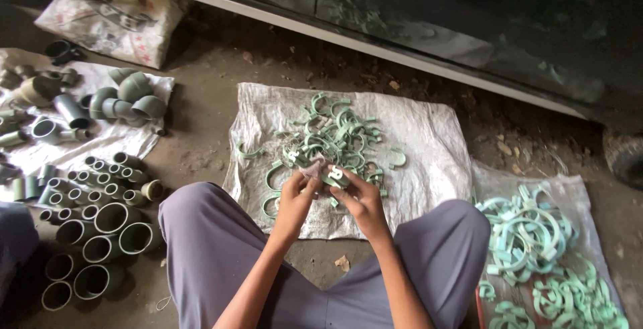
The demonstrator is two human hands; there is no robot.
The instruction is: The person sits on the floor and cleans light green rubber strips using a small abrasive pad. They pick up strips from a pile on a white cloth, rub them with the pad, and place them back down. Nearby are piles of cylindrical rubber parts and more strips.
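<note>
Left hand pinching small cloth; right hand gripping green pipe clamp, above clamp pile.

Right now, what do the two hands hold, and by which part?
Both hands, left hand and right hand, pinch one small green pipe clamp by its edges; the exact grip spots are too small to tell.

pale green clips, white woven sack, grey-green pipe fittings, grey trousers

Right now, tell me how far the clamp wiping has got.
Looks done: brighter clamps piled on the right sack. In hand: left hand presses a cloth on one clamp the right hand holds. Left: duller clamp pile on the middle sack.
</note>
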